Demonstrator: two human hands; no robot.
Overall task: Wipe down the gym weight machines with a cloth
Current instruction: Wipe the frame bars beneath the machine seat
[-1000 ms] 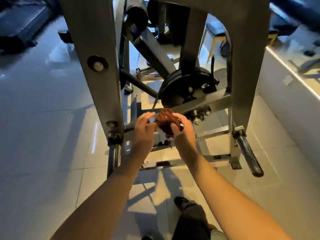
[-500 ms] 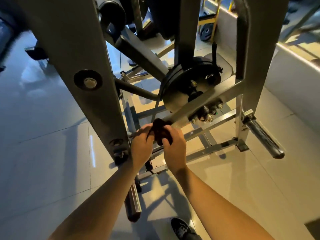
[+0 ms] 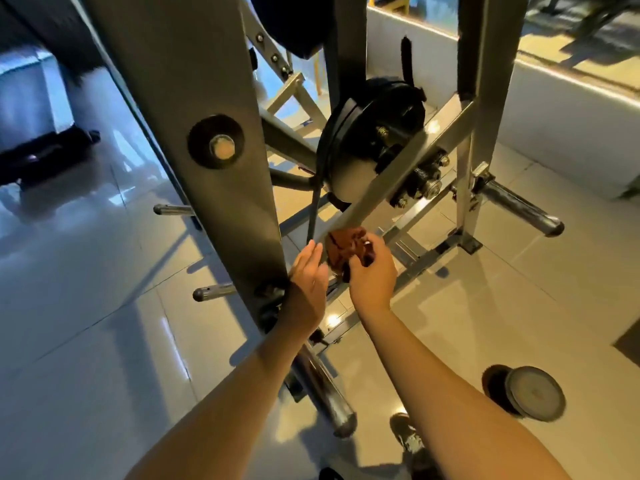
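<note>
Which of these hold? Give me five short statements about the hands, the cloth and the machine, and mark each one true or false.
1. The right hand grips the brown cloth. True.
2. The left hand is clenched in a fist round the cloth. False: its fingers lie straight, beside the cloth.
3. The cloth is at the lower end of the slanted grey bar. True.
4. The cloth lies on the floor. False: it is held up against the machine, well above the tiles.
5. A round disc lies on the floor to the person's right. True.
</note>
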